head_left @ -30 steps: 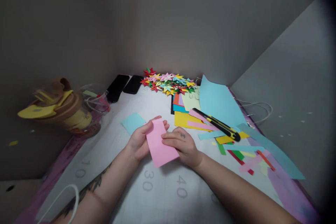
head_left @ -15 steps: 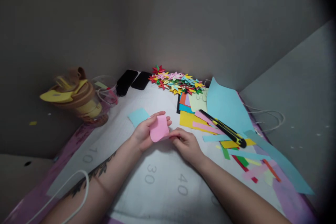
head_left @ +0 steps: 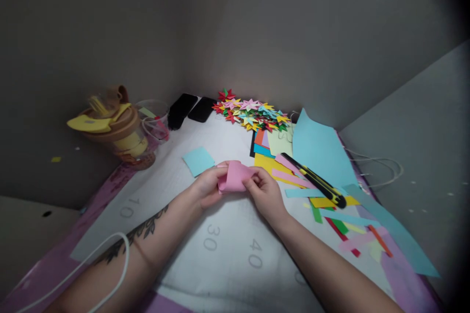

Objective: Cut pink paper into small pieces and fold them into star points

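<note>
- Pink rectangular paper sheet [head_left: 238, 177]: between both hands, raised over the white numbered cover [head_left: 194, 274] on the counter, bent over on itself.
- Left hand [head_left: 208, 187] pinches its left end; right hand [head_left: 267, 193] grips the right, thumb and fingers closed. Crease not visible.
- For a clean fold, we'd square edges and corners first, hold them with the left, then press outward from the middle. Light pressure; early pinching could skew it.
- Edges: light-blue square paper [head_left: 199, 160] just beyond our left hand; black-and-yellow utility knife [head_left: 316, 182] right, blade state unclear. We'd avoid swinging right.
- White looped cable [head_left: 127, 259] crosses our left forearm's view; possible snag. Room to move: nearside, between our forearms.
</note>
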`<action>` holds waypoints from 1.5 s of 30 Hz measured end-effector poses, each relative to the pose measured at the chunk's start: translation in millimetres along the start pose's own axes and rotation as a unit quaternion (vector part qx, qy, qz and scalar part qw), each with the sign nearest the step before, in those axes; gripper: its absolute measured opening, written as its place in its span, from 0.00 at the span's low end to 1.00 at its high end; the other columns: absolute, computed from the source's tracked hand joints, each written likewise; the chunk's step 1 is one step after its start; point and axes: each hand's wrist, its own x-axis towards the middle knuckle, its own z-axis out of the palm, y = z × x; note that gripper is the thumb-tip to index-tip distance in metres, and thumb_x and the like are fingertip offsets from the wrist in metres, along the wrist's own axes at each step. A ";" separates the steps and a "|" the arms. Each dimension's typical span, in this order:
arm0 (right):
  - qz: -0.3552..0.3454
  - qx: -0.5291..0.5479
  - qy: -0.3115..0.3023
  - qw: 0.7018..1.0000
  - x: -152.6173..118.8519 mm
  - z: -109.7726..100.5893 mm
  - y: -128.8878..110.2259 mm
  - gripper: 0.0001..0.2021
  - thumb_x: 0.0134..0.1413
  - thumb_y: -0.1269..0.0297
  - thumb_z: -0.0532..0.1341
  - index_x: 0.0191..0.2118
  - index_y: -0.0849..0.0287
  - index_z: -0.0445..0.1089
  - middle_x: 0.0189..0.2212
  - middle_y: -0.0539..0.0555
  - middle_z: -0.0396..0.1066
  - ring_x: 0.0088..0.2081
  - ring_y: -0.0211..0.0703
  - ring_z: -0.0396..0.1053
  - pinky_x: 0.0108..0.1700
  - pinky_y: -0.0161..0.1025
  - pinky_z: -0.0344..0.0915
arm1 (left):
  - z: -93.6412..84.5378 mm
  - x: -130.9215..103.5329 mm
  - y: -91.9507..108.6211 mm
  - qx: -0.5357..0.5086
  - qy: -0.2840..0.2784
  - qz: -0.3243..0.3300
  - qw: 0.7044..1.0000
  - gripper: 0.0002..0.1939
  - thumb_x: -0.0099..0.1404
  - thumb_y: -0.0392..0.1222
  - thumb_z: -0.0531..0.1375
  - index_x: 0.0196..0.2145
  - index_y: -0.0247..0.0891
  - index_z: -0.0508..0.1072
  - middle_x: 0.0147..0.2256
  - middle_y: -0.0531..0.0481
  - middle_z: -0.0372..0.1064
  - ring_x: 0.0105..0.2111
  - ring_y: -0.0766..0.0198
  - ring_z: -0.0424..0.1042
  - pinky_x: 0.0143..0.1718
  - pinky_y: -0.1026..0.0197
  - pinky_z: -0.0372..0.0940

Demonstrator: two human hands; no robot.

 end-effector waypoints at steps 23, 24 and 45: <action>-0.061 -0.142 -0.041 0.987 -0.7 -1.6 -6.7 0.17 0.55 0.65 0.56 0.51 0.57 0.58 0.23 0.44 0.66 0.25 0.39 0.65 0.31 0.35 0.60 | -0.5 -4.9 -6.2 0.024 -0.111 0.001 0.993 0.20 0.55 0.32 0.64 0.46 0.33 0.69 0.42 0.41 0.74 0.41 0.60 0.74 0.51 0.57 0.62; -0.061 -0.144 -0.041 0.987 -0.6 -1.6 -6.3 0.17 0.55 0.64 0.56 0.51 0.57 0.57 0.23 0.44 0.66 0.26 0.39 0.66 0.31 0.35 0.61 | 0.1 -5.2 -6.3 0.025 -0.108 -0.001 0.994 0.21 0.53 0.31 0.64 0.46 0.33 0.69 0.42 0.41 0.74 0.41 0.59 0.74 0.51 0.56 0.62; -0.214 -0.171 0.001 0.962 4.3 -2.8 -13.2 0.06 0.55 0.70 0.58 0.35 0.55 0.72 0.39 0.55 0.67 0.45 0.46 0.64 0.48 0.46 0.62 | -1.4 -5.0 -12.8 0.167 -0.083 0.011 0.982 0.36 0.54 0.38 0.66 0.59 0.39 0.62 0.56 0.41 0.65 0.52 0.55 0.68 0.53 0.56 0.60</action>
